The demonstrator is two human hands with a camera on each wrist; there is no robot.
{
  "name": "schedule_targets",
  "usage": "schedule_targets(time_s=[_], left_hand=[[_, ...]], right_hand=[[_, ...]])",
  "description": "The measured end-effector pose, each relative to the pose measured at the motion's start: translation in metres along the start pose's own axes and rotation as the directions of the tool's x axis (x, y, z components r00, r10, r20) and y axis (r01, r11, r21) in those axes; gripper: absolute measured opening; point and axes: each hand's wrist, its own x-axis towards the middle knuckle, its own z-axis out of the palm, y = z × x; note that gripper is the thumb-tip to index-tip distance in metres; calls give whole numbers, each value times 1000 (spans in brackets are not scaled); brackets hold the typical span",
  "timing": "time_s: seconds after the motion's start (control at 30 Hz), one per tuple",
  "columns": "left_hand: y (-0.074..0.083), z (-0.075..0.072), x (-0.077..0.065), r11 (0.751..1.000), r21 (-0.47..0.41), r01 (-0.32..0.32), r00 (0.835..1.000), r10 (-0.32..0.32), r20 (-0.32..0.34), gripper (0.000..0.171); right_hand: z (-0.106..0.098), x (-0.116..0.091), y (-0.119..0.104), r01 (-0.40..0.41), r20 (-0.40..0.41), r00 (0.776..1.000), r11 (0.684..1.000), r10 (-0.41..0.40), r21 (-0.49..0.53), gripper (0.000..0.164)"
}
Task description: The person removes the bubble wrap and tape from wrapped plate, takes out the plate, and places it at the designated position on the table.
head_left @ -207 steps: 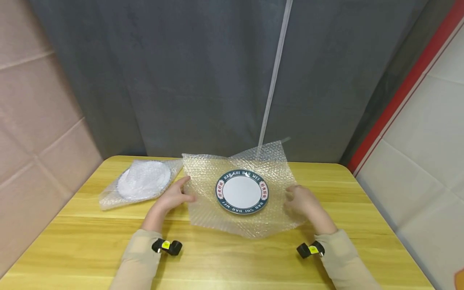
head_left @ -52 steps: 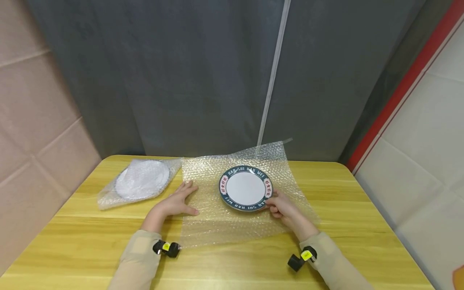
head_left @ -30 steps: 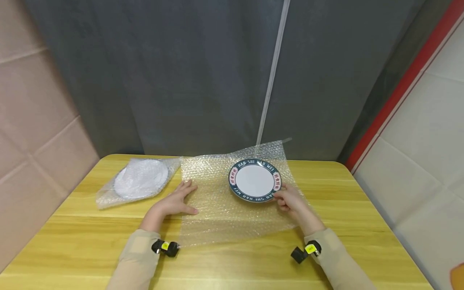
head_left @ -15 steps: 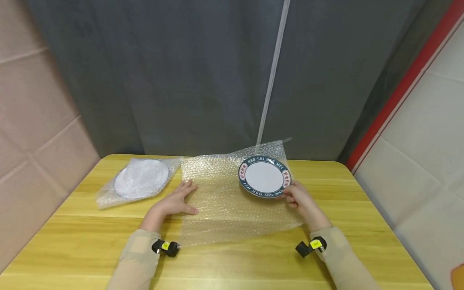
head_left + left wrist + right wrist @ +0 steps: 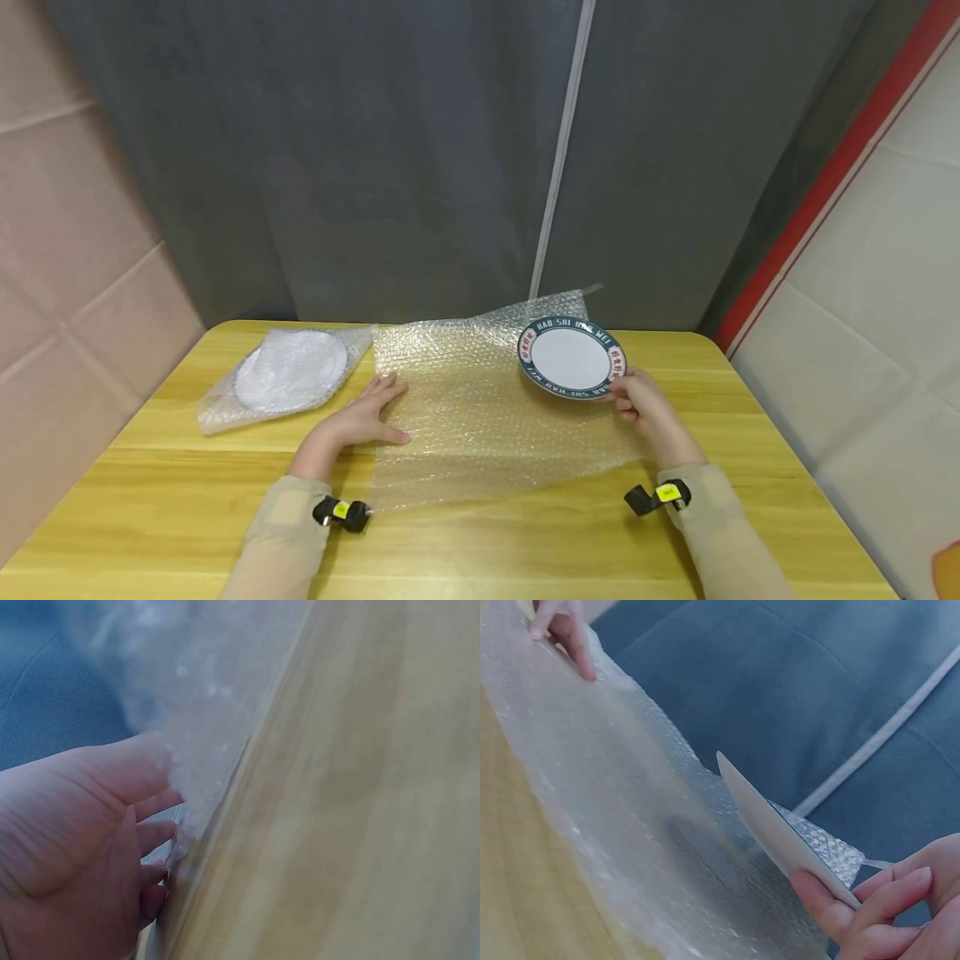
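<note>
A white plate (image 5: 572, 358) with a dark green lettered rim is pinched at its right edge by my right hand (image 5: 647, 407). In the right wrist view the plate (image 5: 769, 825) is seen edge-on, raised and tilted above the bubble wrap (image 5: 615, 780), with fingers beneath and the thumb over the rim. The bubble wrap sheet (image 5: 480, 417) lies spread on the table. My left hand (image 5: 362, 417) rests on the wrap's left edge with fingers spread; the left wrist view shows this hand (image 5: 82, 840) beside the wrap (image 5: 202, 697).
Another plate wrapped in bubble wrap (image 5: 288, 375) lies at the table's back left. The wooden table (image 5: 480, 550) meets a dark grey curtain (image 5: 375, 167) behind. A pale wall (image 5: 885, 317) stands on the right, and a pinkish one (image 5: 75, 250) on the left.
Earlier the plate lay in the middle of the wrap. My right hand has since gripped its rim, lifted it and carried it rightward and back. The left hand has stayed put in recent frames.
</note>
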Motion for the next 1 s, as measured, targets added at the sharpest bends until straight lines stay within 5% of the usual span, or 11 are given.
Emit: schedule_targets(time_s=[1.0], left_hand=[[1,0,-2,1000,-1,-11,1000,11,-4,94]], right_hand=[[-49,5,-5,-33,-109,993,999,36,36,17]])
